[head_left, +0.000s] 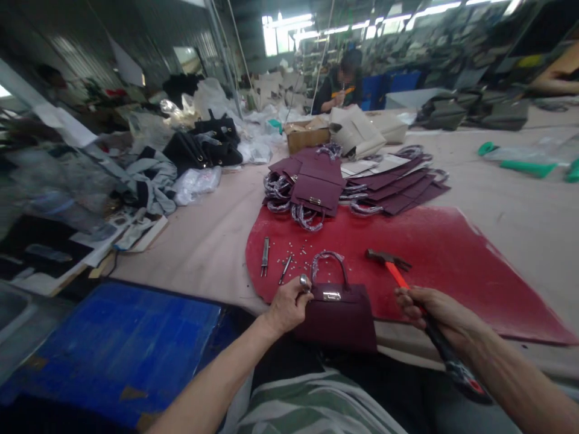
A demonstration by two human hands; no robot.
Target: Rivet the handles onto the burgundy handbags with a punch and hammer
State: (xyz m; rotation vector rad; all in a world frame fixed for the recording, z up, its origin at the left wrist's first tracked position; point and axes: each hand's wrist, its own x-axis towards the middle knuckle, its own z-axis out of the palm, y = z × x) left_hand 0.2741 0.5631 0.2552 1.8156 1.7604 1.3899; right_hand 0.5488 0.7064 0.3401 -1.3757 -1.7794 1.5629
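Observation:
A small dark maroon handbag [339,313] with a metal clasp and a wrapped handle lies at the near edge of a red mat [443,241]. My left hand [289,304] is closed on the bag's upper left corner, with a small metal piece [304,281] held at the fingertips. My right hand [429,310] grips the shaft of a hammer [393,268] with an orange neck and dark head, its head resting low over the mat to the right of the bag.
Metal tools [265,256] and scattered small rivets [298,248] lie on the mat left of the bag. A pile of maroon bags [316,187] and flat panels [398,187] sits farther back. A blue board [117,337] lies at lower left. Another person [341,84] works at the far end.

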